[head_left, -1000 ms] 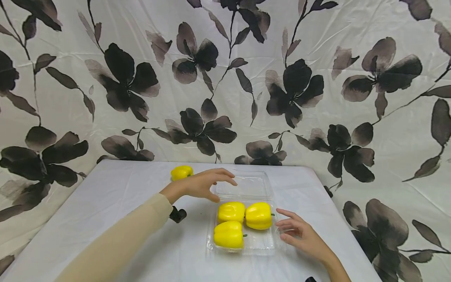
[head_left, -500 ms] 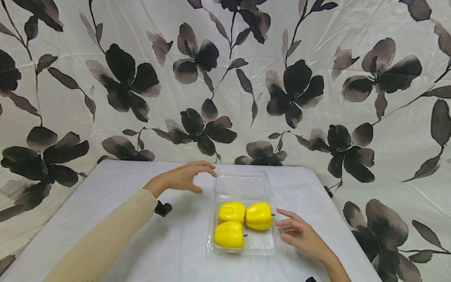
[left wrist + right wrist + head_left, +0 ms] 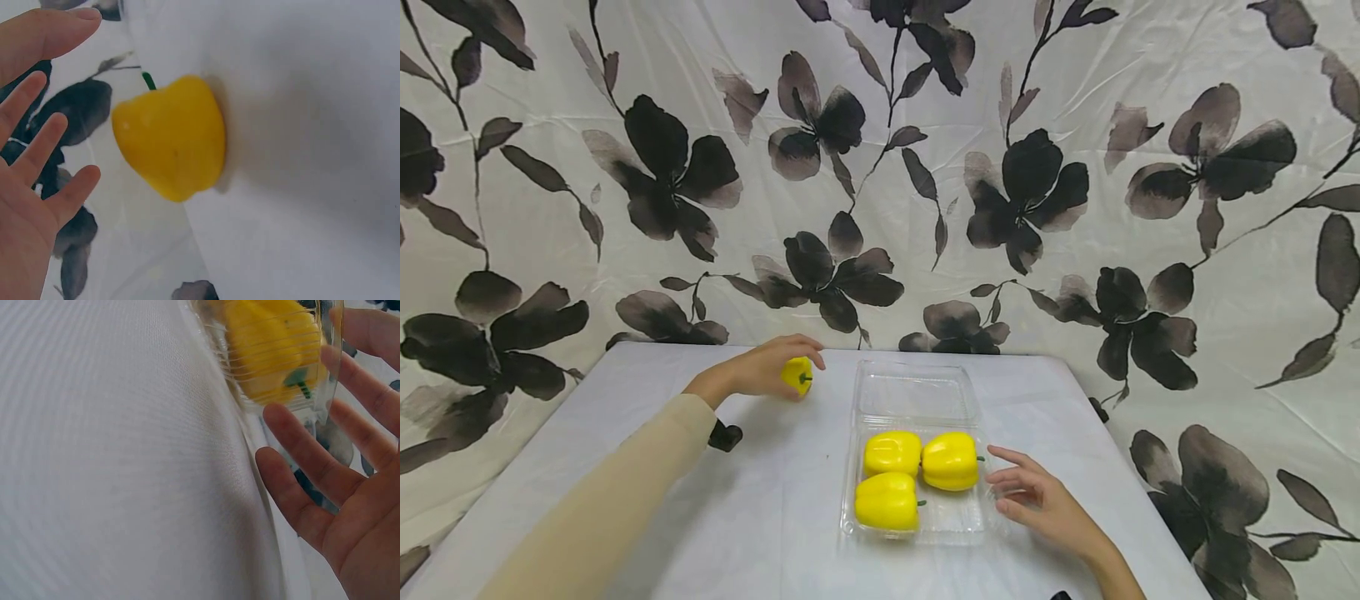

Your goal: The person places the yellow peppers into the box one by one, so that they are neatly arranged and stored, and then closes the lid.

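Observation:
At the far left of the tabletop lies a yellow bell pepper (image 3: pixel 796 377) with a green stem. My left hand (image 3: pixel 760 369) is right at it, overlapping its left side in the head view; the left wrist view shows the fingers spread, with a gap to the pepper (image 3: pixel 172 137). Three more yellow peppers (image 3: pixel 892 502) lie in a clear plastic clamshell box (image 3: pixel 952 522), whose lid (image 3: pixel 917 393) is folded back flat. At the box's right side rests my right hand (image 3: pixel 1041 500), fingers loosely extended, fingertips against the clear wall in the right wrist view.
A white cloth covers the table (image 3: pixel 797 517). Behind it hangs a pale sheet (image 3: pixel 925 208) printed with dark flowers. The box's front right compartment area shows bare plastic beside the peppers.
My left hand has moved left and back, from over the lid to the lone pepper. The pepper's stem end now faces the camera. My right hand has stayed put beside the box.

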{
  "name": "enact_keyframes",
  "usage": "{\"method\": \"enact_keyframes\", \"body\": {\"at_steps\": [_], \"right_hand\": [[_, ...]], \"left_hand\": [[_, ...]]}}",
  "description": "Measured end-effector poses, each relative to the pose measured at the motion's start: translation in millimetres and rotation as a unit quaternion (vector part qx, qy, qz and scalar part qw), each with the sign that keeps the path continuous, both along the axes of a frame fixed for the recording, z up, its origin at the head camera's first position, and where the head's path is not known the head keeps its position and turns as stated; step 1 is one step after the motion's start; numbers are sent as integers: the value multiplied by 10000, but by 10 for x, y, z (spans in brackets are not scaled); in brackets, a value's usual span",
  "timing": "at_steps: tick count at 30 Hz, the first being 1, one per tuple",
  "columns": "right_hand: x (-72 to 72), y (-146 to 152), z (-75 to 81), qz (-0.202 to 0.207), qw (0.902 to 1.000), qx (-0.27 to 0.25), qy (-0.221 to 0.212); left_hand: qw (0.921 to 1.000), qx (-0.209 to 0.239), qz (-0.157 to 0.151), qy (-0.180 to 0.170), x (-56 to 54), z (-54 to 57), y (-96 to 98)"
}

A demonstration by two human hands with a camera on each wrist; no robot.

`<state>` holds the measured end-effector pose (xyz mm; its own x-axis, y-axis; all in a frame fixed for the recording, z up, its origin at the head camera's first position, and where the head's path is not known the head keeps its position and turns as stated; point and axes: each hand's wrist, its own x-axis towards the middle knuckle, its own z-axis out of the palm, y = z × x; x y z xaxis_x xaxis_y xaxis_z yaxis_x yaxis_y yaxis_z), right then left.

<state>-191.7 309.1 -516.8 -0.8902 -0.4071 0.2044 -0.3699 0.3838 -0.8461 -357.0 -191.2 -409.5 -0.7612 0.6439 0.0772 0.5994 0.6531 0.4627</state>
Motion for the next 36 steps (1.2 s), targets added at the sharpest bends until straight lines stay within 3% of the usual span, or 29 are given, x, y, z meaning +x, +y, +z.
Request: {"method": "enact_keyframes", "body": {"at_steps": [6,14,18,28,36], "right_hand": [[-22,22,-21,78,9999,1,143],[-40,22,-23,-40,10000,83,33],[-49,22,-23,-73,9999,94,-21],[-59,27,-19,52,9999,26,119],[-58,28,-9,57,9999,38,120]], "left_hand": [[9999,-32,105,-55,-106,-99,-112],[9997,8,105,-231,-149,-169,-199],[9999,19,54,-143,-178,-212,-220],[9997,64,117,-223,-245,-333,-257],[9994,78,188,-287,-395,-530,-333]]}}
